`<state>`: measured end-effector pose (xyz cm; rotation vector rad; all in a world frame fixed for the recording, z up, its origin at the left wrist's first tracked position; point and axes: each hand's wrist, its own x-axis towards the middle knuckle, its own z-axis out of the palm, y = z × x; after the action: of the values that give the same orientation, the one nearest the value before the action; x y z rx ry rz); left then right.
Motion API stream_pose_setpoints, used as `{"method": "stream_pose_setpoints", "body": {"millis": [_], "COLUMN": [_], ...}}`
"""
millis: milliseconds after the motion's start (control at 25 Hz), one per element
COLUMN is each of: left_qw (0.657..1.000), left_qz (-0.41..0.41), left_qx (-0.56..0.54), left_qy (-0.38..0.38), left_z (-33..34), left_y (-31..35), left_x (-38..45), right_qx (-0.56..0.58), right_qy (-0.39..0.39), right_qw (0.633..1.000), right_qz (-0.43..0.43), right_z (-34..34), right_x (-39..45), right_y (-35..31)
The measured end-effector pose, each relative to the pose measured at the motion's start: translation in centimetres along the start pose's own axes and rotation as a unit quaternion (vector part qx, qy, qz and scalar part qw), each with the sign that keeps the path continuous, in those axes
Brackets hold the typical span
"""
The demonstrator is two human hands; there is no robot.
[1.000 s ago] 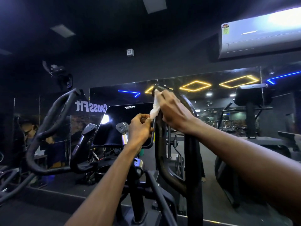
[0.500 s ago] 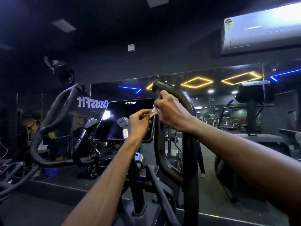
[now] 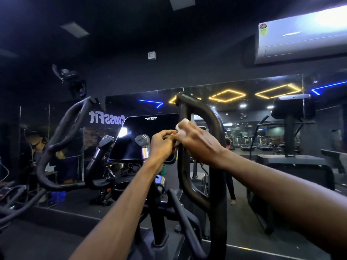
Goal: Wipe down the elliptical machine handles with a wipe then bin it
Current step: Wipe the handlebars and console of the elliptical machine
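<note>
1. Wipe [image 3: 181,123]: a small white wad is seen at the inner bar of the right handle [image 3: 214,117], gripped by the right hand [image 3: 199,141].
2. The left hand [image 3: 162,145] is curled shut just beside the right hand, touching it; whether a corner of the wipe is pinched in it cannot be told in the dim light.
3. Wiping of the right handle is judged to be under way, about halfway up its loop.
4. The left handle [image 3: 62,136], well apart on the left, is not being touched; whether it has been cleaned cannot be told.
5. Binning is left to do; no bin is seen.
</note>
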<state>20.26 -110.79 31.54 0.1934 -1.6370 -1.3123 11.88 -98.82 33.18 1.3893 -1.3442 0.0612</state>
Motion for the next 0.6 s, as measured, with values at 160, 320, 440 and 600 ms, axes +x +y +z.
{"method": "stream_pose_setpoints", "body": {"millis": [160, 320, 440, 600], "left_qw": [1.000, 0.999, 0.999, 0.998], "left_qz": [0.005, -0.019, -0.023, -0.044], "left_qx": [-0.015, -0.030, -0.023, -0.026], "left_qy": [0.021, 0.008, 0.018, 0.024], "left_z": [0.0, -0.5, -1.2, -1.9], "left_y": [-0.4, -0.8, -1.5, -2.5], "left_x": [0.2, -0.2, -0.5, -1.2], "right_qx": [0.021, 0.071, 0.062, 0.116], "right_qy": [-0.018, 0.019, -0.007, 0.017], "right_qw": [0.999, 0.994, 0.998, 0.988], "right_qz": [-0.041, 0.075, -0.027, 0.105], "right_z": [0.4, 0.5, 1.3, 0.9], "right_x": [-0.1, -0.1, -1.0, -1.7], "right_y": [-0.8, -1.3, -2.9, -3.2]}}
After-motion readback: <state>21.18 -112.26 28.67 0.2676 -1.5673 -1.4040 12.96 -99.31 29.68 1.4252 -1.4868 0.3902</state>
